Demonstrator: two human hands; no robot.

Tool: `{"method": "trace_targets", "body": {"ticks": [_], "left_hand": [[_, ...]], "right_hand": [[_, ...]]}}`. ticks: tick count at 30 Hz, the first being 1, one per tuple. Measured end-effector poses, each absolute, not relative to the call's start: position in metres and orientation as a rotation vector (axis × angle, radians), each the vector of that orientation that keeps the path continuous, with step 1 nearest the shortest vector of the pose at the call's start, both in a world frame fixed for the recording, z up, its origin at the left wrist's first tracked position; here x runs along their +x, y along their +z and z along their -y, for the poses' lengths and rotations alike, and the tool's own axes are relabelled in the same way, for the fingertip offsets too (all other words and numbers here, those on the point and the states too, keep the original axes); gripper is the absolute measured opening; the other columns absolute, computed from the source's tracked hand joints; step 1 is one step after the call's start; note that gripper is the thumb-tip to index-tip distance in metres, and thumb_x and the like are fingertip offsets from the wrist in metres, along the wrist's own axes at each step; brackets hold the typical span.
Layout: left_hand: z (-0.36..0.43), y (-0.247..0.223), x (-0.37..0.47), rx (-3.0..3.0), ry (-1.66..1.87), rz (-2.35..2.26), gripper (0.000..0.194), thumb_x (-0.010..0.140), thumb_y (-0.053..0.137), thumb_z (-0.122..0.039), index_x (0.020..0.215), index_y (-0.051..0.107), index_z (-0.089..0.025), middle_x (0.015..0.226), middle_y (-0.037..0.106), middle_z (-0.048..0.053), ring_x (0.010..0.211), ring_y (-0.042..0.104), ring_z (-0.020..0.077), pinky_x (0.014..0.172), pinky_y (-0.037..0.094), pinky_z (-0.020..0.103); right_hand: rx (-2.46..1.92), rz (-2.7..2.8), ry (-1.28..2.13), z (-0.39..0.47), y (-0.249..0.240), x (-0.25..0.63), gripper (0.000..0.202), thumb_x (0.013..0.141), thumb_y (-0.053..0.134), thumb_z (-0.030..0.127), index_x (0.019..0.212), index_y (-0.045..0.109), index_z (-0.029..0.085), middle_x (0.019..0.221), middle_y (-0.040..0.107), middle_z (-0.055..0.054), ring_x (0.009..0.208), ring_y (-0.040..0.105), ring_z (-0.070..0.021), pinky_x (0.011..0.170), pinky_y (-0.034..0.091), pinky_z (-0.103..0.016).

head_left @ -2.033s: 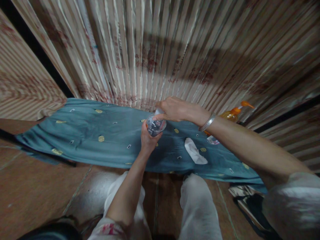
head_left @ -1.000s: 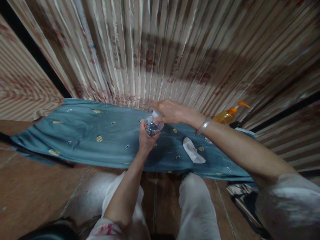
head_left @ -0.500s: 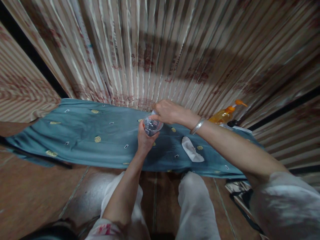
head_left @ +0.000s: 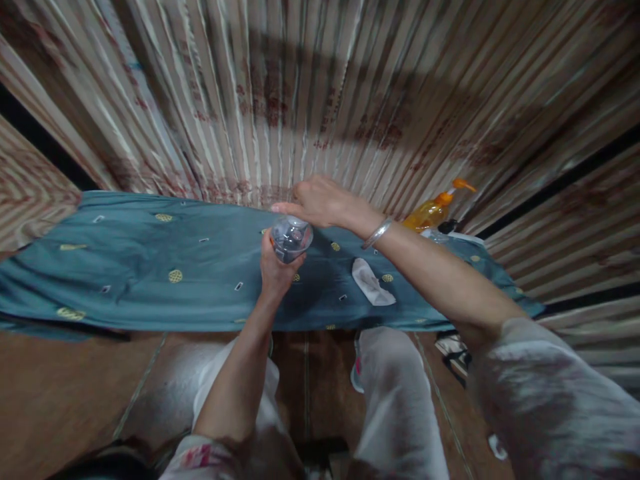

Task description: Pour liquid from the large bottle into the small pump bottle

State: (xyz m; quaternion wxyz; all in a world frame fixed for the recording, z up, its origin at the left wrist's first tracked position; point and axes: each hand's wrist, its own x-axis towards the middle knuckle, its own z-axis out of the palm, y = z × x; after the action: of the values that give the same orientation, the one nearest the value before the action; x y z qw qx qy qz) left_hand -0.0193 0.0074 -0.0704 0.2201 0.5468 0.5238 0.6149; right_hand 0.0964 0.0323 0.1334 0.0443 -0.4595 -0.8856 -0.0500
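My left hand (head_left: pixel 279 268) is wrapped round a clear plastic cup (head_left: pixel 291 238) above the cloth-covered bench. Just beyond the cup's rim is my right hand (head_left: pixel 320 202), with a silver bangle at the wrist. Its thumb stretches left over the far rim, while its other fingers curl out of sight; whether they hold anything cannot be made out. A white sock-like cloth (head_left: pixel 371 283) lies on the blue-green patterned cover (head_left: pixel 215 260), to the right of the cup.
An orange pump bottle (head_left: pixel 427 215) lies tilted at the bench's right back, beside clear plastic and a dark item. Pleated curtains (head_left: pixel 310 87) rise behind the bench, with dark poles at both sides. A strapped item (head_left: pixel 454 353) is on the tiled floor.
The view has shifted, so the scene sits further left and slightly higher. My right hand has moved from over the cup's opening to its far rim, its thumb stretched out. My left hand still holds the cup.
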Motion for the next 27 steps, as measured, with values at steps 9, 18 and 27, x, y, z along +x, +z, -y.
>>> {"method": "trace_targets", "body": {"ticks": [9, 18, 27], "left_hand": [[-0.010, -0.064, -0.023, 1.398, 1.681, -1.569, 0.092, 0.061, 0.091, -0.030, 0.142, 0.047, -0.021, 0.132, 0.068, 0.013, 0.122, 0.068, 0.0323, 0.106, 0.054, 0.046], [-0.015, -0.071, 0.005, 1.363, 1.658, -1.486, 0.083, 0.057, 0.093, -0.029, 0.130, 0.054, -0.021, 0.120, 0.073, 0.009, 0.109, 0.072, 0.0298, 0.096, 0.057, 0.044], [-0.021, -0.084, 0.015, 1.537, 1.651, -1.470, 0.085, 0.063, 0.094, -0.032, 0.136, 0.054, -0.021, 0.130, 0.067, 0.011, 0.123, 0.066, 0.0306, 0.107, 0.053, 0.048]], "right_hand": [[-2.029, 2.329, 0.067, 0.004, 0.019, 0.207, 0.047, 0.107, 0.051, 0.034, 0.147, 0.057, 0.011, 0.147, 0.063, -0.021, 0.136, 0.060, -0.0300, 0.110, 0.047, -0.039], [-2.220, 2.259, 0.283, 0.041, -0.072, 0.260, 0.057, 0.098, 0.060, 0.023, 0.154, 0.053, 0.014, 0.159, 0.051, -0.024, 0.141, 0.059, -0.0321, 0.118, 0.044, -0.043], [-2.101, 2.006, 0.377, 0.032, -0.084, 0.260, 0.050, 0.091, 0.047, 0.005, 0.139, 0.065, 0.008, 0.136, 0.071, -0.021, 0.127, 0.068, -0.0283, 0.111, 0.049, -0.037]]}}
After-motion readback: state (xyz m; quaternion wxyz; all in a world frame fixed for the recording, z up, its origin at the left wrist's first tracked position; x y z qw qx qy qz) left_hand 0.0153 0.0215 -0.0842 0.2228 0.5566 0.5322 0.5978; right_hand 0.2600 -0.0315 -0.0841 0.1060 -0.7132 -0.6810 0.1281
